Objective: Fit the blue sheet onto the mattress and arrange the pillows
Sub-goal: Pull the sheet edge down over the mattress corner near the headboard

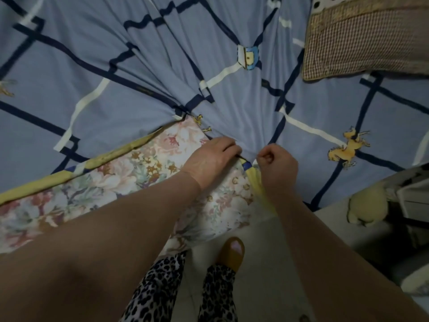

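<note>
The blue sheet (144,66), printed with dark and white lines and small yellow horses, covers most of the bed and bunches into folds at the near corner. The floral mattress (130,180) with yellow piping shows bare below that corner. My left hand (209,156) grips the sheet's edge over the mattress corner. My right hand (276,161) pinches the sheet's hem just to the right of it. A brown checked pillow (362,43) lies on the sheet at the upper right.
A second, spotted pillow (329,3) peeks out behind the checked one. A pale cloth-covered object (366,205) and furniture stand at the right by the bed. My feet in slippers (232,252) stand on a light tiled floor.
</note>
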